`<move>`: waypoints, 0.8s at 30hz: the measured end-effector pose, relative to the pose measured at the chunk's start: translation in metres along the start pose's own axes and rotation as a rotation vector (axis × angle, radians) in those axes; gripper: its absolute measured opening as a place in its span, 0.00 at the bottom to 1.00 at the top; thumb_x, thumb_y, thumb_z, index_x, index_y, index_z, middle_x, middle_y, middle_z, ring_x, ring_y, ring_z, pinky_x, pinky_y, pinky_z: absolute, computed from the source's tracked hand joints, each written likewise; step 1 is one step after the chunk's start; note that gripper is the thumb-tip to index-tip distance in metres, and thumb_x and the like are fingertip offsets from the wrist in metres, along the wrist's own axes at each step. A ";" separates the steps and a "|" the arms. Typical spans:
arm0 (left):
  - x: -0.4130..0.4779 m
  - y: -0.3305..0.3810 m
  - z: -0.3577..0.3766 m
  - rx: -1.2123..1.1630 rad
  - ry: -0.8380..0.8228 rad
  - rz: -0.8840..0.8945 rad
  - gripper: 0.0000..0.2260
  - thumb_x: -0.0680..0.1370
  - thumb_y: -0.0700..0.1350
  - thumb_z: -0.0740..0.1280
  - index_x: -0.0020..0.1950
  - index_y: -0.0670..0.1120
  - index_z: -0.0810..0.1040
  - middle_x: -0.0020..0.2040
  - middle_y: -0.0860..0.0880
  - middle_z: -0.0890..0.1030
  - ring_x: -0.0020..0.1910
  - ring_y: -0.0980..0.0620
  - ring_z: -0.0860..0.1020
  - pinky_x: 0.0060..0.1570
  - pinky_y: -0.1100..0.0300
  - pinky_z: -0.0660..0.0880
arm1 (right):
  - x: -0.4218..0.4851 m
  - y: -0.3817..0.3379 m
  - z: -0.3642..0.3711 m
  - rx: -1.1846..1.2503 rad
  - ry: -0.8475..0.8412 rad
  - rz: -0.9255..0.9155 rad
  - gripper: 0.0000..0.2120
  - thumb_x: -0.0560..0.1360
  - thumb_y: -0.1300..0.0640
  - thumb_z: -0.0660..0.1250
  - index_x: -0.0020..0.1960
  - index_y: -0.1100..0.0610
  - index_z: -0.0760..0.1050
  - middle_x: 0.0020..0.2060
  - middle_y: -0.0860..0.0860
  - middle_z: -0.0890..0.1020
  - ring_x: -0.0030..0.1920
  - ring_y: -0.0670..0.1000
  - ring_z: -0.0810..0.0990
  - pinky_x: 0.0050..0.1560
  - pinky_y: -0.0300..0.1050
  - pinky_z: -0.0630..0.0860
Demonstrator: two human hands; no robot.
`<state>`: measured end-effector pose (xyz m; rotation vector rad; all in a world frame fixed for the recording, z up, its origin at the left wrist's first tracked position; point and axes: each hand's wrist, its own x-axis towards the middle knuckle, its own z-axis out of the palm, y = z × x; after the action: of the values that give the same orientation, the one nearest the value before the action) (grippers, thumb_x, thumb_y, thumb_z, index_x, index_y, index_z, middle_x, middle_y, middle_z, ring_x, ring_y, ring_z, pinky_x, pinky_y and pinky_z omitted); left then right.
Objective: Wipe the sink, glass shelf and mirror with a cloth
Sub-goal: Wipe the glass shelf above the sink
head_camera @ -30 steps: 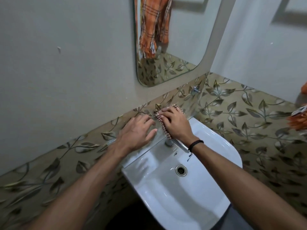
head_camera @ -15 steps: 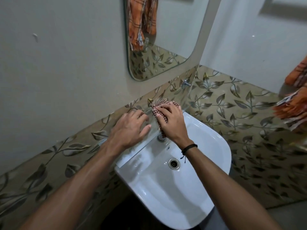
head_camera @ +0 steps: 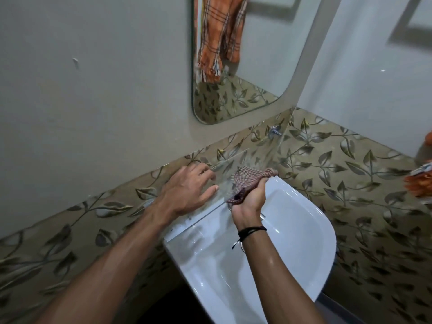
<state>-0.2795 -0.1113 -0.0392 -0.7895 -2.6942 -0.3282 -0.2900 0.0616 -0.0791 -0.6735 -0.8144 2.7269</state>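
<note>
- Two hands at work above the sink [head_camera: 292,230]; we judge the glass-shelf step is in hand.
- Left hand [head_camera: 187,188]: fingers spread, palm pressed flat on the glass shelf [head_camera: 191,213], over the sink's back-left corner; we read it as bracing the shelf.
- Right hand [head_camera: 250,202]: fingers curled round the bunched checked cloth [head_camera: 247,181], black wristband [head_camera: 251,231] on it.
- Cloth sits on the shelf above the sink's back rim, just beside the left hand's fingertips.
- Droplets show on the glass near the left hand, so we think the shelf is not done.
- Next move calls for running the cloth along the shelf; the left hand covers part of the shelf and would need to shift.
- Chrome bracket [head_camera: 274,132] pins the shelf to the tiled wall [head_camera: 350,160] behind the sink's far side; cloth must work round it.
- Mirror [head_camera: 257,66] hangs above the sink, apart from both hands; no sign it has been wiped.
- Orange towel [head_camera: 420,183] hangs well right of the sink, not in the way.
- Tap is hidden under the right hand; we cannot tell its position.
</note>
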 end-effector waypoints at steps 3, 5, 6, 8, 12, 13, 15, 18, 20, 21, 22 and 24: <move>0.000 0.001 -0.001 -0.008 -0.008 -0.021 0.17 0.81 0.61 0.57 0.57 0.52 0.77 0.59 0.53 0.77 0.57 0.52 0.74 0.54 0.54 0.67 | 0.002 -0.009 0.002 0.229 -0.110 0.138 0.26 0.81 0.39 0.56 0.70 0.53 0.74 0.64 0.56 0.80 0.62 0.58 0.79 0.60 0.52 0.75; 0.001 0.001 -0.002 -0.019 -0.013 -0.034 0.17 0.80 0.61 0.57 0.57 0.52 0.77 0.59 0.53 0.77 0.58 0.52 0.74 0.54 0.54 0.68 | 0.007 -0.010 0.007 0.273 -0.113 0.135 0.25 0.81 0.40 0.55 0.69 0.53 0.74 0.66 0.55 0.78 0.59 0.57 0.78 0.56 0.51 0.75; 0.001 0.001 -0.002 -0.023 -0.015 -0.037 0.17 0.80 0.61 0.57 0.57 0.52 0.77 0.60 0.53 0.77 0.58 0.52 0.74 0.54 0.54 0.68 | 0.007 -0.009 0.009 0.291 -0.113 0.125 0.24 0.81 0.41 0.53 0.68 0.53 0.75 0.67 0.55 0.77 0.58 0.57 0.78 0.57 0.50 0.73; 0.002 0.001 -0.001 -0.028 -0.021 -0.037 0.17 0.80 0.61 0.57 0.57 0.52 0.77 0.60 0.53 0.77 0.58 0.52 0.74 0.54 0.53 0.69 | 0.000 -0.006 0.012 0.328 -0.119 0.168 0.22 0.82 0.41 0.51 0.62 0.53 0.76 0.65 0.55 0.78 0.56 0.57 0.77 0.56 0.49 0.73; 0.002 0.001 0.000 -0.031 0.001 -0.033 0.16 0.80 0.61 0.59 0.57 0.52 0.77 0.57 0.53 0.77 0.55 0.51 0.75 0.54 0.53 0.71 | -0.047 0.019 0.005 0.348 -0.211 0.428 0.28 0.81 0.40 0.56 0.55 0.62 0.83 0.53 0.62 0.84 0.55 0.60 0.79 0.46 0.56 0.84; 0.002 0.001 0.000 -0.029 0.006 -0.030 0.16 0.79 0.61 0.59 0.57 0.52 0.77 0.57 0.53 0.77 0.55 0.51 0.75 0.53 0.53 0.71 | -0.056 0.023 0.003 0.320 -0.234 0.460 0.28 0.81 0.40 0.56 0.56 0.62 0.83 0.55 0.62 0.84 0.56 0.61 0.79 0.51 0.56 0.83; 0.002 0.002 -0.001 -0.042 0.008 -0.029 0.17 0.79 0.61 0.58 0.57 0.51 0.78 0.57 0.52 0.78 0.55 0.51 0.75 0.53 0.52 0.71 | -0.052 0.019 0.004 0.283 -0.181 0.438 0.27 0.80 0.41 0.56 0.59 0.61 0.81 0.57 0.62 0.82 0.57 0.61 0.79 0.58 0.55 0.79; 0.001 0.002 -0.003 -0.056 -0.007 -0.028 0.17 0.80 0.61 0.58 0.56 0.51 0.77 0.57 0.52 0.77 0.55 0.52 0.74 0.52 0.53 0.70 | -0.020 -0.005 0.014 0.282 -0.065 0.276 0.22 0.81 0.42 0.56 0.60 0.57 0.78 0.56 0.59 0.81 0.54 0.60 0.78 0.55 0.53 0.74; 0.002 0.002 -0.003 -0.058 -0.014 -0.032 0.18 0.79 0.62 0.56 0.56 0.51 0.77 0.58 0.52 0.77 0.55 0.52 0.74 0.53 0.53 0.70 | -0.008 -0.014 0.016 0.267 -0.040 0.226 0.22 0.81 0.42 0.55 0.64 0.55 0.77 0.57 0.57 0.80 0.54 0.58 0.78 0.53 0.51 0.74; 0.001 0.002 -0.003 -0.057 -0.013 -0.030 0.19 0.79 0.62 0.55 0.56 0.51 0.77 0.58 0.52 0.77 0.55 0.52 0.74 0.53 0.53 0.70 | -0.012 -0.012 0.015 0.277 -0.052 0.242 0.23 0.81 0.42 0.56 0.67 0.55 0.76 0.57 0.57 0.81 0.54 0.58 0.79 0.52 0.51 0.75; 0.001 0.001 -0.003 -0.056 -0.008 -0.027 0.19 0.79 0.62 0.55 0.56 0.51 0.77 0.58 0.52 0.77 0.55 0.52 0.74 0.52 0.53 0.70 | -0.020 -0.005 0.011 0.290 -0.077 0.278 0.24 0.81 0.43 0.56 0.68 0.56 0.75 0.57 0.58 0.81 0.54 0.59 0.80 0.52 0.52 0.77; 0.001 0.001 -0.003 -0.054 0.003 -0.019 0.18 0.79 0.61 0.56 0.56 0.51 0.77 0.58 0.52 0.77 0.55 0.52 0.74 0.52 0.54 0.69 | -0.044 0.009 0.001 0.285 -0.175 0.385 0.24 0.83 0.44 0.55 0.65 0.59 0.78 0.58 0.61 0.83 0.53 0.60 0.83 0.55 0.54 0.81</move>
<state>-0.2797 -0.1110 -0.0362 -0.7783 -2.7016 -0.4081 -0.2531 0.0392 -0.0680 -0.5856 -0.3379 3.1976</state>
